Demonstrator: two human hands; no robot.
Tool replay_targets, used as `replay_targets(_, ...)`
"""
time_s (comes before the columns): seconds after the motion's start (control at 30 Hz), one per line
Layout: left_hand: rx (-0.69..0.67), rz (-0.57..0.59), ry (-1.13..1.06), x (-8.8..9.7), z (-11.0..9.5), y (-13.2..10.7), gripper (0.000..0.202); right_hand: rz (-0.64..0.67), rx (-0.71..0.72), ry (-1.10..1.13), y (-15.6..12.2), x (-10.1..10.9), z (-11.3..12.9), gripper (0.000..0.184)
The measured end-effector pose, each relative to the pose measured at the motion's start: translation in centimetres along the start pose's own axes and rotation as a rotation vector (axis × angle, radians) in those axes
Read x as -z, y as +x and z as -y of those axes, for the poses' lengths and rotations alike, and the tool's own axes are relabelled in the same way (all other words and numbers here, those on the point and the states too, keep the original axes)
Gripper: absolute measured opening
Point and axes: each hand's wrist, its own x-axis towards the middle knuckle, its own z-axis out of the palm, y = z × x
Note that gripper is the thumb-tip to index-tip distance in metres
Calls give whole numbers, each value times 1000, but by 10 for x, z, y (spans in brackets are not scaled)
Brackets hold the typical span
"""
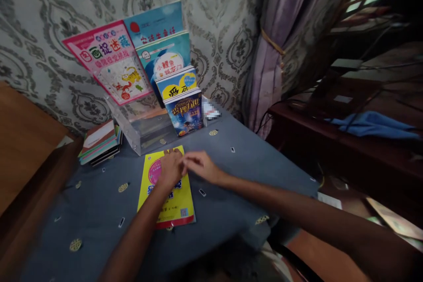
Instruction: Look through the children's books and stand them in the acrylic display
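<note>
A yellow book (154, 194) lies flat on the blue-grey tablecloth (99, 211). My left hand (171, 168) rests on its upper part, fingers curled down onto the cover. My right hand (201, 165) reaches in from the right, its fingertips meeting the left hand at the book's top right edge. Just behind stands a clear plastic rack (145, 130) holding several children's books: a pink one (110, 61), a blue one (153, 22), a teal one (165, 55), a yellow-blue one (176, 83) and a dark one (184, 112) in front.
A stack of books (101, 142) lies left of the rack. Patterned wallpaper stands behind. A purple curtain (277, 44) hangs at the right, with a dark wooden bench (330, 141) and blue cloth (373, 123) beyond. A wooden surface (23, 141) borders the left.
</note>
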Motion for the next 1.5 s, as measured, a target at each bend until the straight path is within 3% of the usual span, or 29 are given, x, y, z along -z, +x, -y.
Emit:
replay_targets(0.07, 14, -6, 22, 2, -4, 0, 35, -268, -81, 64, 27, 16, -19, 23)
replay_targets(0.1, 25, -13, 29, 2, -5, 0, 34, -340, -128, 88, 38, 22, -28, 21)
replay_targets(0.17, 38, -12, 29, 3, -5, 1, 35, -432, -169, 85, 53, 31, -45, 21)
replay_targets(0.27, 76, -14, -11, 5, 1, 1, 37, -462, -157, 33, 56, 36, -62, 23)
replay_targets(0.67, 42, -81, -349, -8, 30, 6, 38, -298, -97, -176, 38, 32, -43, 32)
replay_targets(1.1, 16, -85, -378, -10, 31, 5, 32, -243, -27, -230, 36, 31, -43, 36)
replay_targets(1.3, 11, -109, -318, -10, 24, 2, 30, -86, 62, -411, 32, 28, -46, 39)
replay_targets(1.4, -56, -115, -312, -14, 27, 1, 29, 36, 7, -597, 31, 24, -45, 37)
replay_targets(1.5, -224, -74, -380, -20, 43, -13, 26, 96, -49, -744, 30, 20, -45, 33)
